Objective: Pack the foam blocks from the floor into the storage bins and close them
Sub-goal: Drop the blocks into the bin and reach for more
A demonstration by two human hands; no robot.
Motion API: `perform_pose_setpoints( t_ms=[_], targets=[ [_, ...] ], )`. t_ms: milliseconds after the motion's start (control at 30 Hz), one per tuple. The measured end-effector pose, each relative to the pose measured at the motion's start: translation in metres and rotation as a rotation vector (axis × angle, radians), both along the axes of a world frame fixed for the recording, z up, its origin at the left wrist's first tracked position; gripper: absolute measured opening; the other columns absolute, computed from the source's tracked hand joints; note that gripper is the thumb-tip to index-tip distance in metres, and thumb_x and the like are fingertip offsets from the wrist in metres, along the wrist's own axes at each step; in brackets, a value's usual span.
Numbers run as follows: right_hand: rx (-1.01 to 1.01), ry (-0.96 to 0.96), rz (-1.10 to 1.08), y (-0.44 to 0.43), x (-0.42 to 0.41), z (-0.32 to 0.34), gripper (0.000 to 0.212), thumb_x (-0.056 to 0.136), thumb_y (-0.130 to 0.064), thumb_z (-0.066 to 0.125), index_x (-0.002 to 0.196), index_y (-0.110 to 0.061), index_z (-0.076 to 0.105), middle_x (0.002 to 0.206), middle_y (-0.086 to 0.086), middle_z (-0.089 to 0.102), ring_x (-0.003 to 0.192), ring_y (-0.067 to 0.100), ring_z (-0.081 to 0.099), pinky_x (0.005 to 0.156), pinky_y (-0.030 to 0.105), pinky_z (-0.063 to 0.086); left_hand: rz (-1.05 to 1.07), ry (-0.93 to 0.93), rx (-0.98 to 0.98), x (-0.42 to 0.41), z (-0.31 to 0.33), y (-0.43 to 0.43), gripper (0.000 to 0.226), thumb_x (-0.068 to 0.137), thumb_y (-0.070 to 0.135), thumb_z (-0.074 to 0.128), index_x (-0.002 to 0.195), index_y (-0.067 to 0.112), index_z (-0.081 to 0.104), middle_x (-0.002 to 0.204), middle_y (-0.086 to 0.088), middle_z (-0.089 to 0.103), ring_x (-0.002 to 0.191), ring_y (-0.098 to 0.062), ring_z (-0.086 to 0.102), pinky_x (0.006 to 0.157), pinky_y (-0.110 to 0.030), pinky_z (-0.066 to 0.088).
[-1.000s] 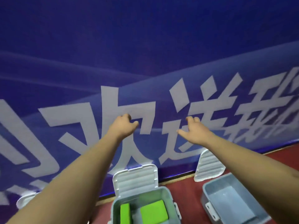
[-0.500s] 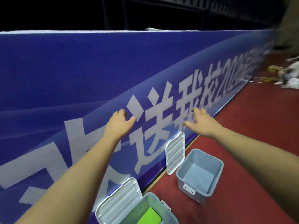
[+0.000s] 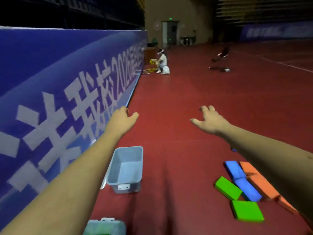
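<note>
Both arms stretch forward above the red floor. My left hand is loosely curled and holds nothing. My right hand has its fingers spread and is empty. An empty grey storage bin stands open on the floor below my left forearm, near the banner. A second bin shows at the bottom edge, partly cut off. Foam blocks lie on the floor at the right: two green ones, a blue one and an orange one, partly hidden by my right forearm.
A long blue banner wall with white characters runs along the left. Far off, a person crouches by the wall with yellow items. A dark object sits on the floor at the back right. Doors and seating are at the hall's far end.
The view has swung right, away from the banner and onto the open floor. The foam blocks have come into sight. Both hands stay raised and empty, now further apart.
</note>
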State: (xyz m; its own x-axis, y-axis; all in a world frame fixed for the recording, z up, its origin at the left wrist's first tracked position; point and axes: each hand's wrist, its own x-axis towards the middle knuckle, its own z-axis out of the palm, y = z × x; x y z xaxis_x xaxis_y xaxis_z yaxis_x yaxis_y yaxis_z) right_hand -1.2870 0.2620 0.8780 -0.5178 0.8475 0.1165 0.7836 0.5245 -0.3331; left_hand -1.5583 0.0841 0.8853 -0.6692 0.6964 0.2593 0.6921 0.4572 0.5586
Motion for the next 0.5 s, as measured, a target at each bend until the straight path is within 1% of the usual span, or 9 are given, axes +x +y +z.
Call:
perform_pose_setpoints(
  t_ms=[100,200,367,500],
  targets=[
    [-0.014,0.004,-0.130,0.037,0.091,-0.009,0.074,0.085,-0.064,0.053,0.137,-0.013,0.039,0.133,0.018,0.040,0.120,0.042,0.051,0.103,0.049,0.042,-0.127,-0.009,-0.016,0.064,-0.004,0.072,0.039,0.089,0.049,0.056,0.103,0.012,0.056,0.109,-0.015,0.063,0.105,-0.032,0.059,0.089,-0.040,0.047],
    [-0.035,0.007,-0.238,0.067,0.181,-0.020,0.074,0.085,-0.064,0.054,0.137,-0.013,0.039,0.133,0.018,0.040,0.119,0.042,0.051,0.102,0.049,0.043,-0.228,-0.013,-0.024,0.136,-0.011,0.138,0.040,0.089,0.049,0.055,0.106,0.013,0.055,0.112,-0.015,0.061,0.109,-0.032,0.056,0.093,-0.041,0.045],
    [-0.094,-0.026,-0.446,0.110,0.365,-0.043,0.073,0.086,-0.063,0.054,0.138,-0.014,0.039,0.134,0.019,0.040,0.121,0.043,0.051,0.103,0.049,0.042,-0.458,-0.027,-0.073,0.308,-0.027,0.253,0.038,0.089,0.050,0.053,0.105,0.016,0.054,0.111,-0.010,0.060,0.109,-0.030,0.055,0.090,-0.038,0.043],
    [-0.126,-0.070,-0.581,0.139,0.489,-0.052,0.073,0.087,-0.063,0.053,0.138,-0.014,0.039,0.136,0.019,0.039,0.121,0.042,0.051,0.103,0.049,0.042,-0.580,-0.042,-0.070,0.427,-0.045,0.316,0.036,0.089,0.049,0.053,0.104,0.016,0.055,0.110,-0.008,0.060,0.108,-0.028,0.055,0.090,-0.038,0.044]
  ],
)
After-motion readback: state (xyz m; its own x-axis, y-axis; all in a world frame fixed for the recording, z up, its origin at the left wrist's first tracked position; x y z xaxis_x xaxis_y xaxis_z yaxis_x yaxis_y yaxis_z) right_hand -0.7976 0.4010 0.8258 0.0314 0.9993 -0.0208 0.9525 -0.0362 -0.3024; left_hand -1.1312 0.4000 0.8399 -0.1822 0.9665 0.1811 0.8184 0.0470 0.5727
